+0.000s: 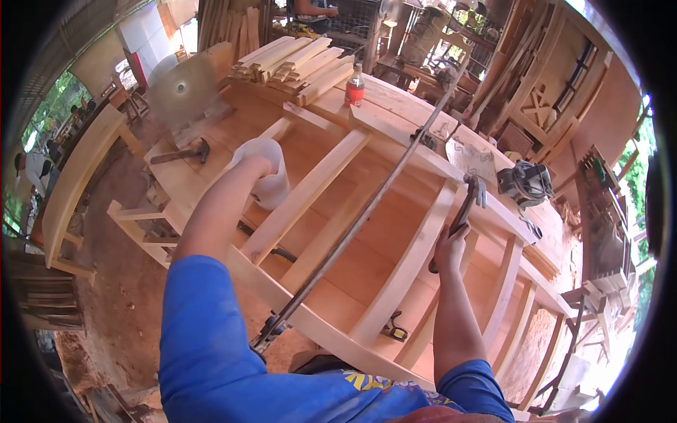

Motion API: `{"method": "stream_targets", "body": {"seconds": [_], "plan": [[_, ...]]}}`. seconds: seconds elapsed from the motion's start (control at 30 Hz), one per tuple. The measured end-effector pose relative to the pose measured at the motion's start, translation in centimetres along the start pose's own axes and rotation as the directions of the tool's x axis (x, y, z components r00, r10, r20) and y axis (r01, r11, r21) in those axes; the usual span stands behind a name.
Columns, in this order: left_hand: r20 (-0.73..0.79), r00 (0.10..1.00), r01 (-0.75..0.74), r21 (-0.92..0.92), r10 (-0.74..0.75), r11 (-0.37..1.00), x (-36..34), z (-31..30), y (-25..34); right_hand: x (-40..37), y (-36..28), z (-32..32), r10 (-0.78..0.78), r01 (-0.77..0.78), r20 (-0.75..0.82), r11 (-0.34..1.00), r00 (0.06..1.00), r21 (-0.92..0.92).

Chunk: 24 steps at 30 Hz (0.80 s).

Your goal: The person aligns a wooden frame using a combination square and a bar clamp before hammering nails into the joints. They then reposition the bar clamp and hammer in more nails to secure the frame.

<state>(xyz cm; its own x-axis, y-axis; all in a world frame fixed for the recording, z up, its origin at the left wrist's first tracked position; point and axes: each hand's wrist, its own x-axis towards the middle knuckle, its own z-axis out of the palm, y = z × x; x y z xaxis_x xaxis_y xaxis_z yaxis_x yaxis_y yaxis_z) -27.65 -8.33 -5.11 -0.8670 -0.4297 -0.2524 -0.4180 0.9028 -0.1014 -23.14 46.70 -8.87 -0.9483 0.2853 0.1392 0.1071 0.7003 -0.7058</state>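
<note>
My left hand reaches into a white plastic container (pixel 271 189), so its fingers are hidden behind the wall; only the wrist (pixel 262 168) shows at the rim. In my right hand (pixel 450 248) is a claw hammer (pixel 462 211), gripped by its dark handle with the head pointing up and away. Beneath both arms lies a ladder-like wooden frame (pixel 405 264) with several crosspieces. A long metal bar clamp (pixel 367 211) spans it diagonally, between my hands. Below my right forearm, a tape measure (pixel 397 331) sits among the slats.
A second hammer (pixel 185 153) rests at the table's left. Stacked wood strips (pixel 296 67) and a red-labelled bottle (pixel 355 88) stand at the back. A dark power tool (pixel 525 185) is at right. A curved wooden piece (pixel 74 183) stands at far left.
</note>
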Motion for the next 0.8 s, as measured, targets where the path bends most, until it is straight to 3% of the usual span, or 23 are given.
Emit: {"method": "stream_targets", "body": {"seconds": [0.1,0.23,0.3,0.5,0.8], "plan": [[0.069,0.989,0.134,-0.056,-0.13,0.989,-0.1,-1.0,1.6,1.2,3.3,1.3,-0.109,0.109,-0.052,0.994,0.993,-0.009],[0.187,0.966,0.187,-0.017,-0.18,0.982,2.3,0.9,0.8,1.5,3.8,1.8,-0.06,0.062,-0.053,0.997,0.997,0.046],[0.192,0.963,0.182,0.047,-0.188,0.982,1.3,0.0,1.0,1.6,4.5,2.7,-0.113,0.118,-0.138,0.993,0.984,0.026],[0.102,0.98,0.149,0.188,-0.17,0.971,-0.3,0.2,2.1,2.2,5.7,3.8,-0.179,0.204,-0.201,0.973,0.963,0.109],[0.176,0.975,0.096,0.213,-0.135,0.972,-1.0,0.4,2.2,1.9,5.0,3.1,-0.106,0.129,-0.138,0.977,0.985,0.17]]}}
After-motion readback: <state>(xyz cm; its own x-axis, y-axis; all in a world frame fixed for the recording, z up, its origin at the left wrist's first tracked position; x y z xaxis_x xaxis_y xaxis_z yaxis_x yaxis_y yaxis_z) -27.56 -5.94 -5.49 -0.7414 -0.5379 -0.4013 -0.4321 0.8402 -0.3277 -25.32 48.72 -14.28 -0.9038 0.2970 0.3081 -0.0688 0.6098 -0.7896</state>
